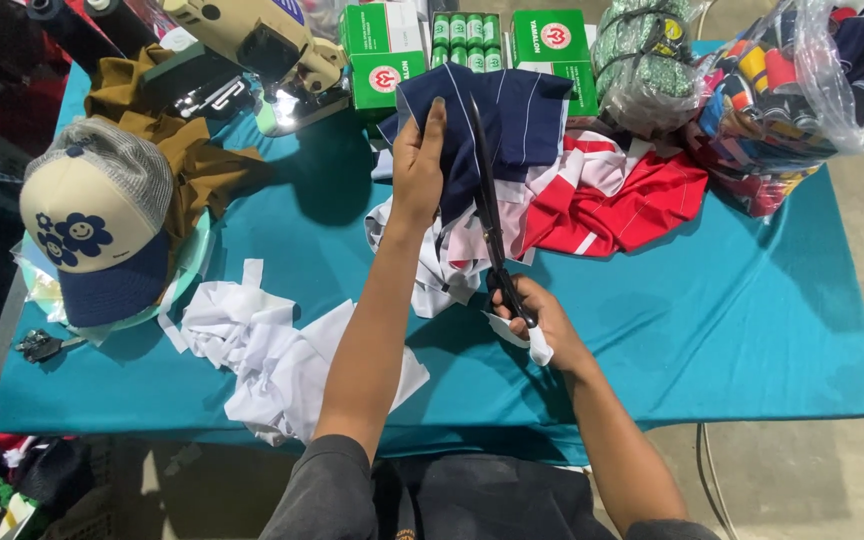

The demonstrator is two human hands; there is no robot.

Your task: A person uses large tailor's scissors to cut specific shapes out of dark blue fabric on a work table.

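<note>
Cutting step: left hand (418, 160) pinches navy fabric (512, 120) upright; right hand (537, 318) grips scissors (489, 215) (blades along the cloth, near tabletop's far edge).

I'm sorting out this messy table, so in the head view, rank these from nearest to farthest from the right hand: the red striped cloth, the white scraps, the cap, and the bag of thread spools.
1. Red striped cloth, just above and right of the right hand.
2. White scraps, to its left, near the table's front edge.
3. Bag of thread spools, far right corner.
4. Cap, far left side.
</note>
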